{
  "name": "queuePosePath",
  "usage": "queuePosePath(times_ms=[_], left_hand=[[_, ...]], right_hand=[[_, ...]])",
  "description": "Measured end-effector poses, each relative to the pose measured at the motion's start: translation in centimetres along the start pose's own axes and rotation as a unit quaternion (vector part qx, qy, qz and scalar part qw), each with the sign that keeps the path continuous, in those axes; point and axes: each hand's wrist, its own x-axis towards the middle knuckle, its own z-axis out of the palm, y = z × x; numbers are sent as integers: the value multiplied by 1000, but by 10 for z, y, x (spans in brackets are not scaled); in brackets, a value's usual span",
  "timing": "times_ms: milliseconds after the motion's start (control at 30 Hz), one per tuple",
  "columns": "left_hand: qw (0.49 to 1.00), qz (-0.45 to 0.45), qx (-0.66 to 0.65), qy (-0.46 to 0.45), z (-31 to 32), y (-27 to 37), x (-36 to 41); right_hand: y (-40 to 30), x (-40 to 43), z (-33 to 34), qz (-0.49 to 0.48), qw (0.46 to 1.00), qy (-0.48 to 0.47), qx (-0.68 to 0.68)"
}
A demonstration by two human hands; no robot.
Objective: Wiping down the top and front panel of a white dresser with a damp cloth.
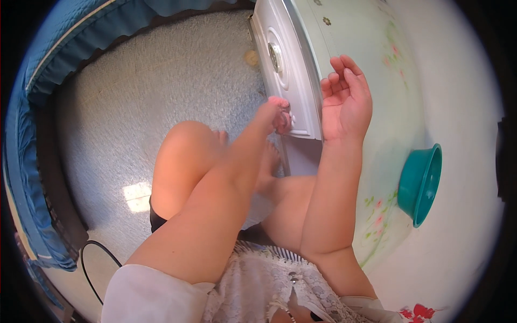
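Note:
My left hand (281, 119) reaches across my knees to the lower end of a white cabinet front (297, 93), with its fingers closed on a pink cloth (278, 101) pressed against that front. Part of the hand and cloth is blurred. A metal handle (274, 57) sits in an oval moulding farther up the same front. My right hand (346, 101) rests palm up over the near edge of the cabinet top, its fingers loosely curled and holding nothing. The top has a pale green floral cover (379, 161).
A teal plastic basin (418, 185) stands on the right. A blue quilted bed skirt (117, 26) curves along the left and top. The speckled grey floor (133, 89) has a small yellowish patch (251, 57) by the cabinet. A black cable (83, 258) loops at lower left.

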Motion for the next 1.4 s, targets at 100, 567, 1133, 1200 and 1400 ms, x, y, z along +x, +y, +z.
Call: queuePosePath(times_ms=[100, 567, 1133, 1200, 1400], left_hand=[[999, -20, -27, -41, 3, 21, -21], [951, 202, 59, -227, 122, 191, -143], [785, 357, 505, -27, 159, 136, -119], [824, 327, 453, -96, 160, 137, -127], [811, 342, 460, -118, 165, 144, -130]], right_hand=[[-4, 3, -3, -6, 1000, 1, 23], [25, 19, -31, -219, 890, -100, -388], [-30, -2, -176, -230, 713, 165, -642], [-8, -8, -174, -200, 667, 129, -706], [-6, 6, -126, -60, 609, 54, -789]])
